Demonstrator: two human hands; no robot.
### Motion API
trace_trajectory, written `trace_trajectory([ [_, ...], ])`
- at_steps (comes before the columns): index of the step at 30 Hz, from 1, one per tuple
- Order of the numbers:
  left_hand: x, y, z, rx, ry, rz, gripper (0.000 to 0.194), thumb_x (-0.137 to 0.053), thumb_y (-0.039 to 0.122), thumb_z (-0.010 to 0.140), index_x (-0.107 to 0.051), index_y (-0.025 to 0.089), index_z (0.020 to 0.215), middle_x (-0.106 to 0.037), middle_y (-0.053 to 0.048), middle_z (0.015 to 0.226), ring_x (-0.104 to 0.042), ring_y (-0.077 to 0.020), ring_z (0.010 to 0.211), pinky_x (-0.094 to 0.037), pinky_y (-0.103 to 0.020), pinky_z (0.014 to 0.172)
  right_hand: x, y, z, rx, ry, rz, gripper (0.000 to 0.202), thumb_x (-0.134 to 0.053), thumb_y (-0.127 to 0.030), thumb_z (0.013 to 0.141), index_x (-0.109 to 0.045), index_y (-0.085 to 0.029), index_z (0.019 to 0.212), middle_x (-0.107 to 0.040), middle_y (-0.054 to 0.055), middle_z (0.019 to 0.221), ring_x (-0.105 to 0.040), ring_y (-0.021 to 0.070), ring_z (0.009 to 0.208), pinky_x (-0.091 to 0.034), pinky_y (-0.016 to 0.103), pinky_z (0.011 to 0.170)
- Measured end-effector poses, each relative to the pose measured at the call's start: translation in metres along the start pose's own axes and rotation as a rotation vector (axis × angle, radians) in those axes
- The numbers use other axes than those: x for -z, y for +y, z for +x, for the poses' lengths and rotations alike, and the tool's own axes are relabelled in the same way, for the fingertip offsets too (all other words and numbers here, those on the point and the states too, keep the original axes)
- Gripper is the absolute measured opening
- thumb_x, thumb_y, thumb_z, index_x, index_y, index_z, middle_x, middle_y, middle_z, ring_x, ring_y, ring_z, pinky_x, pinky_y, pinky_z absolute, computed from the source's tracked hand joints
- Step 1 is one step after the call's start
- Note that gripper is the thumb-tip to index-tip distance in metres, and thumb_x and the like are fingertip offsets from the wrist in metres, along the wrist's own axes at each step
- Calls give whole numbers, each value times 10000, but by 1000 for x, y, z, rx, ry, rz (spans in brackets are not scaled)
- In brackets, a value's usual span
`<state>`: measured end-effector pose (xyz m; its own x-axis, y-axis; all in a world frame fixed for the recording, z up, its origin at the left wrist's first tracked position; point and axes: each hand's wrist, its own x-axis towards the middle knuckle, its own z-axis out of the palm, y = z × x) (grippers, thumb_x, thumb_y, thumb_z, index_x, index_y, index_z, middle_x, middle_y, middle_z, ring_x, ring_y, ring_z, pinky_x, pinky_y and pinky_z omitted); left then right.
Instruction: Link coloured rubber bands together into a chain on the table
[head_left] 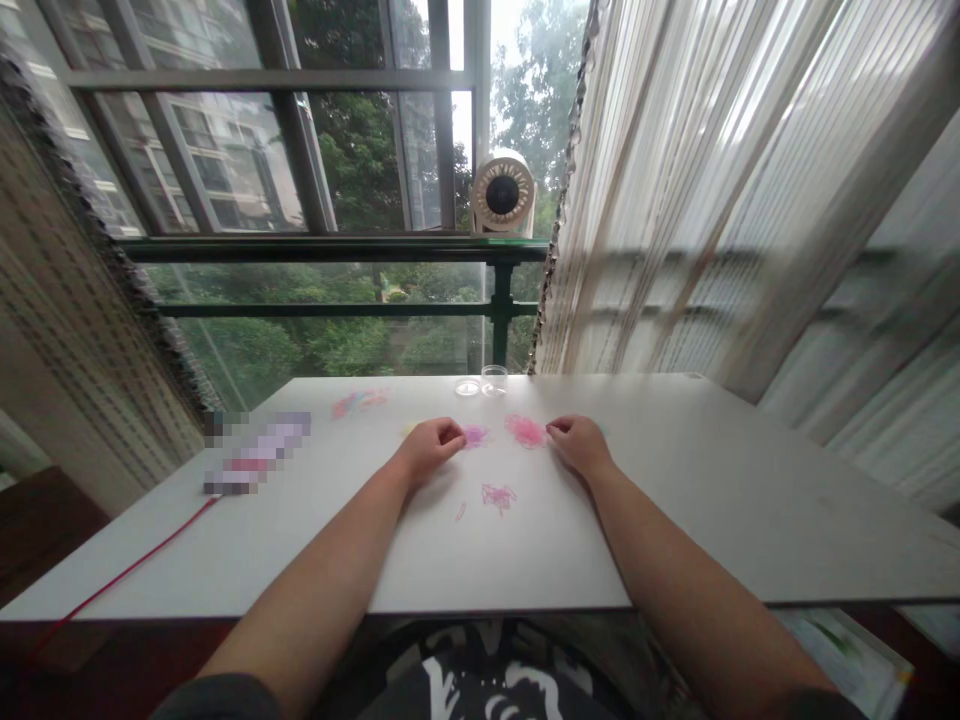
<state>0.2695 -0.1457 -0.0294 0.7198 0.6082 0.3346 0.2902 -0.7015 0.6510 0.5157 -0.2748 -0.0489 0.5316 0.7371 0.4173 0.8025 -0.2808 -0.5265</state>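
I take the pink pile [526, 431] as my landmark. The tabletop [697, 500] reaches widely to its right, giving my right forearm room to swing; its far edge runs behind the pile, just past a clear cup [494, 381] and a clear lid [467, 387], and its near edge lies at my body. Well left of the pile, a blurred-out item [259, 455] trails a red cord [142, 560] to that near edge.

My right hand [574, 442] is at the pile's right side, thumb and fingertips drawn together. My left hand [435, 445] pinches the same way at the purple pile [474, 436], left of the pink one — whether either grips a strand is too small to tell.

The pink pile is a loose, vivid tangle, seemingly of thin little bands. Nearer me than it lies a sparser mauve heap [498, 497] — and far left, a multicoloured scatter [361, 401].
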Motion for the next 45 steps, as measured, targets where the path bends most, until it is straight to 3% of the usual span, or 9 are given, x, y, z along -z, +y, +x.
trace_trajectory([
  [10,-3,1,-1,-22,-56,-21,258,-526,368,706,-610,127,738,-552,5,612,-439,-96,548,-337,-210,518,1,-1,-2,-44,-27,183,225,-489,-262,701,-687,-157,691,-685,44,628,-590,151,582,-388,230,553],
  [16,-3,-1,-1,-24,-65,-23,261,-522,375,719,-605,130,749,-560,10,624,-447,-93,551,-336,-207,524,-7,4,3,-76,-22,333,303,-396,-276,749,-654,-131,812,-691,48,681,-568,118,523,-408,219,528],
  [22,-3,-2,-1,-36,-60,-9,269,-522,380,719,-608,127,752,-555,9,614,-441,-91,544,-330,-208,519,-12,8,6,-78,6,406,304,-425,-320,706,-673,-144,693,-619,27,575,-543,146,555,-371,241,522],
  [27,-3,-2,-1,-40,-48,-5,274,-522,386,715,-611,128,749,-533,14,588,-427,-89,531,-323,-205,508,-9,7,7,-74,34,464,381,-382,-377,729,-678,-152,645,-599,35,608,-526,150,593,-373,256,549],
  [33,-3,-1,0,-40,-46,-5,268,-520,376,717,-613,126,751,-538,6,595,-430,-93,536,-324,-207,506,-8,4,8,-235,37,875,402,-367,-447,750,-631,-152,682,-626,55,625,-552,147,591,-404,256,548],
  [38,-3,1,-1,-42,-38,-21,260,-528,367,708,-614,125,746,-530,9,589,-424,-91,533,-323,-208,505,-6,-1,8,-260,1,1037,398,-294,-430,780,-578,-158,843,-679,80,777,-626,173,743,-463,286,645],
  [41,-3,3,-1,-33,-34,-30,260,-531,368,702,-614,124,738,-517,14,575,-419,-89,526,-318,-206,498,-1,-1,9,-260,88,908,381,-266,-386,784,-561,-155,855,-682,89,811,-624,169,736,-456,282,635],
  [45,-2,5,-2,-24,-32,-36,262,-528,369,700,-613,124,732,-512,14,568,-412,-89,521,-317,-205,494,7,8,9,-256,166,615,225,-429,-346,714,-573,-175,743,-662,61,729,-574,166,658,-400,269,601],
])
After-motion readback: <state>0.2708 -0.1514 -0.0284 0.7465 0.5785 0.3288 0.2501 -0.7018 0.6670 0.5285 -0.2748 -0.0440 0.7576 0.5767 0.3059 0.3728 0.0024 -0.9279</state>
